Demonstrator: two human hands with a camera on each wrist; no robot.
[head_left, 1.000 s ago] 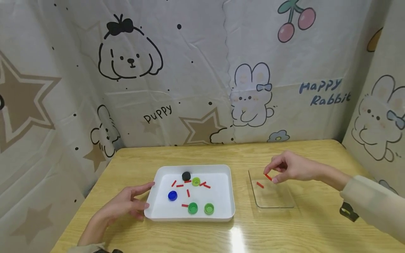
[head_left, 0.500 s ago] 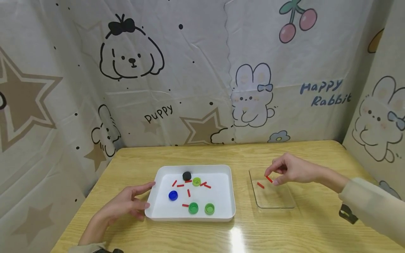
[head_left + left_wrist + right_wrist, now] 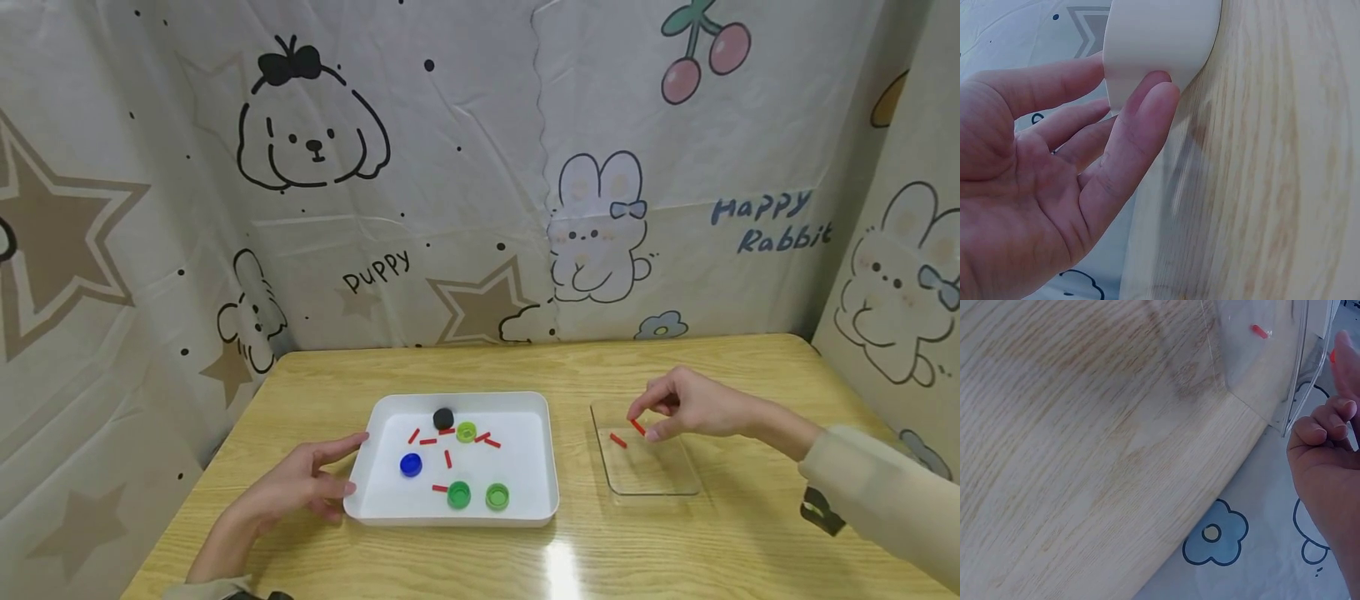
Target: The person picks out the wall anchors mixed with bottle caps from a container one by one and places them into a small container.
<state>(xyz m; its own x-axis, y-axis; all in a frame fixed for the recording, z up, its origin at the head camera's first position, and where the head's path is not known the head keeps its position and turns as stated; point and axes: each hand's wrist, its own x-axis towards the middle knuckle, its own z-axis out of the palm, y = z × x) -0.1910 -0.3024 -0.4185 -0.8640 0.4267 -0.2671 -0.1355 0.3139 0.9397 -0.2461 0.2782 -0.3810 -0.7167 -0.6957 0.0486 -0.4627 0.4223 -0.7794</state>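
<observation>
Right hand [image 3: 692, 404] pinches a red stick [image 3: 638, 427] over a clear box [image 3: 654, 494].
Left hand [image 3: 296, 479] touches the white tray [image 3: 525, 475], fingers apart; seemingly a placing step, next calling for release.

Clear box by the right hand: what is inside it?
One red stick lies in the clear box. The right hand pinches a second red stick over it. In the head view, that hand covers the box's far right part; anything behind it cannot be seen.

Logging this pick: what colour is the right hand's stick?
The stick is red, clearest in the head view.
</observation>
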